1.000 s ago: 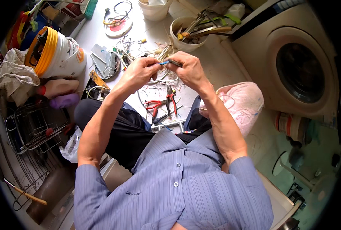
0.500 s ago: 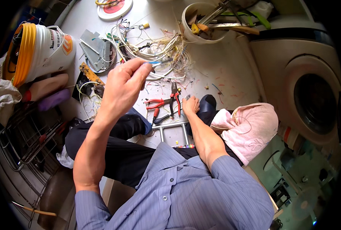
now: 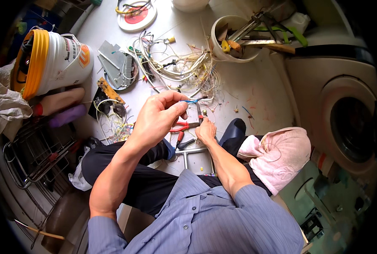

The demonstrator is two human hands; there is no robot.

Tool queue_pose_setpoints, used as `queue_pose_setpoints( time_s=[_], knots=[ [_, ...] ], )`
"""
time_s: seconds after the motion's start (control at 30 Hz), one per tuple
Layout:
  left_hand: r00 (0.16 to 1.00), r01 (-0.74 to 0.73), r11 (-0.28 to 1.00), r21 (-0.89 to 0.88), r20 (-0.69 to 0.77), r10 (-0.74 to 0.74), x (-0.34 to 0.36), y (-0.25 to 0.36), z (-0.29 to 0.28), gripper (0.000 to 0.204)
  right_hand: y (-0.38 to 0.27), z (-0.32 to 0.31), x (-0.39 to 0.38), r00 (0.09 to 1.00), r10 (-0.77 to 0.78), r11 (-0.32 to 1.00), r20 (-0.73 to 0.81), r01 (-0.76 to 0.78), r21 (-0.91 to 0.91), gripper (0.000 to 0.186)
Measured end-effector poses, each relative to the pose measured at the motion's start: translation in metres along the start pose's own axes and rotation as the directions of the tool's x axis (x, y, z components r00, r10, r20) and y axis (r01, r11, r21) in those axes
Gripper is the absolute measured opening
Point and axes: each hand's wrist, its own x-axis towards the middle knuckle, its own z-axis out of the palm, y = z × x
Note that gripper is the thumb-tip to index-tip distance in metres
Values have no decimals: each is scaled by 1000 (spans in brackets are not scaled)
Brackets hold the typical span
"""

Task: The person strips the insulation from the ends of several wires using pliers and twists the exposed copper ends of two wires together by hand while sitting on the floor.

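Observation:
My left hand [image 3: 161, 114] is closed in a pinch on a short blue wire [image 3: 191, 101], whose dark end points right, just above the jaws of a pair of combination pliers [image 3: 199, 109]. My right hand [image 3: 206, 130] has its fingers curled over the red handles of those pliers, which point away from me; the fingers partly hide the grip. Under my left wrist lie red-handled cutters [image 3: 184, 126], partly covered. Closer to me are a red-handled screwdriver [image 3: 180, 136] and a dark-handled tool [image 3: 186, 144], beside a metal frame [image 3: 194, 151].
A tangle of wires [image 3: 201, 70] spreads beyond my hands. A tool bucket [image 3: 216, 44] stands far right, a white bucket with yellow rim [image 3: 61, 57] far left. Metal scrap [image 3: 114, 63] lies between. A pink towel [image 3: 277, 158] covers my right knee; a washing machine [image 3: 324, 80] stands right.
My left hand has come nearer and lower with the blue wire, toward the pliers. My right hand has moved left onto the pliers' handles. The whole view has shifted slightly.

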Motion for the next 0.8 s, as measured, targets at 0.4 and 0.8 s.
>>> queue_pose_setpoints(
  time_s=[0.4, 0.8],
  knots=[
    [995, -90, 996, -23, -43, 89, 10, 6, 2, 18, -65, -202, -68, 893, -358, 412, 271, -109, 905, 26],
    [957, -252, 956, -153, -189, 222, 25, -7, 29, 15, -40, -266, -142, 820, -540, 144, 192, -135, 980, 65]
  ],
)
